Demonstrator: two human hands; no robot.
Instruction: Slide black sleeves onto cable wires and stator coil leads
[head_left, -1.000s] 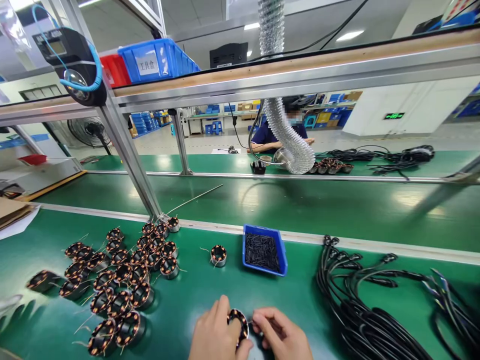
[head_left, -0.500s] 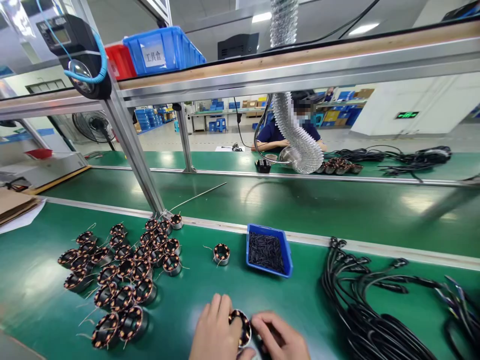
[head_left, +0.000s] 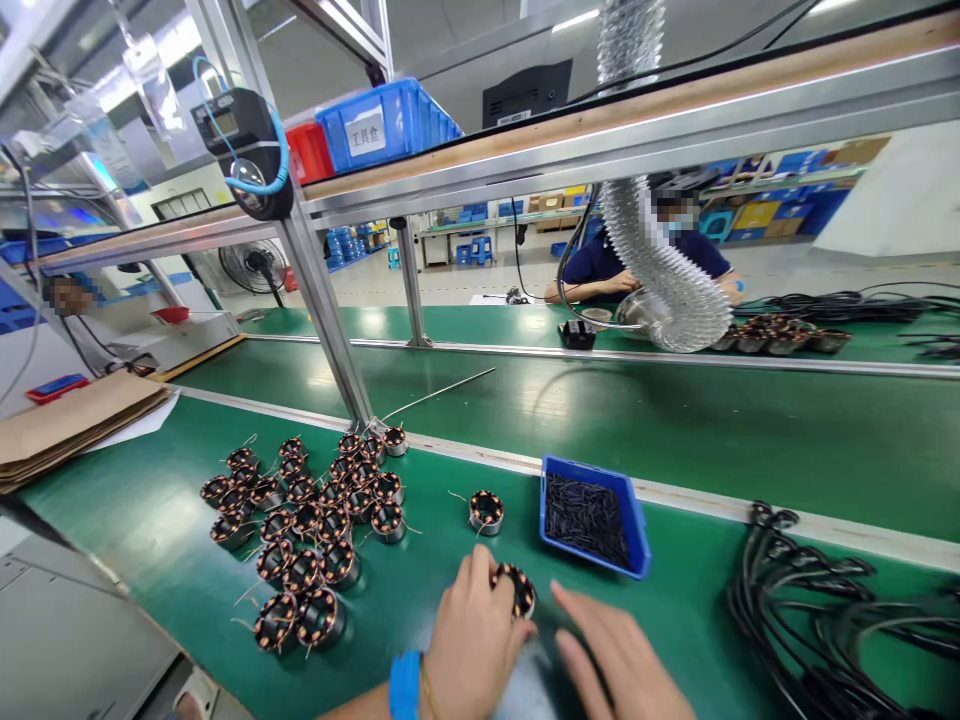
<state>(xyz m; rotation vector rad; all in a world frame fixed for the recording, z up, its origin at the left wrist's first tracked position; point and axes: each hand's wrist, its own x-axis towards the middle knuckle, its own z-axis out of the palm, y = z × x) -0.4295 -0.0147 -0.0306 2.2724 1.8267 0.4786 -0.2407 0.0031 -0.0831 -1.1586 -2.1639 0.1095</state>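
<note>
In the head view, the left hand (head_left: 476,620), with a blue band (head_left: 405,685) at its wrist, has its fingers clamped on a copper-wound ring (head_left: 525,592), tilted close above the green surface (head_left: 409,600). The right hand (head_left: 619,650) is just beside it, thumb and forefinger apart, with nothing visible between them. Beyond the left hand, a lone ring (head_left: 487,525) rests near a blue tray (head_left: 639,545) of short black pieces (head_left: 585,515). To the left lies a cluster of similar rings (head_left: 306,572), thin wire ends sticking out; to the right, bundled black cables (head_left: 757,620). Across the bench, a person in a dark sleeve (head_left: 589,265) sits partly behind a ribbed duct (head_left: 675,295).
</note>
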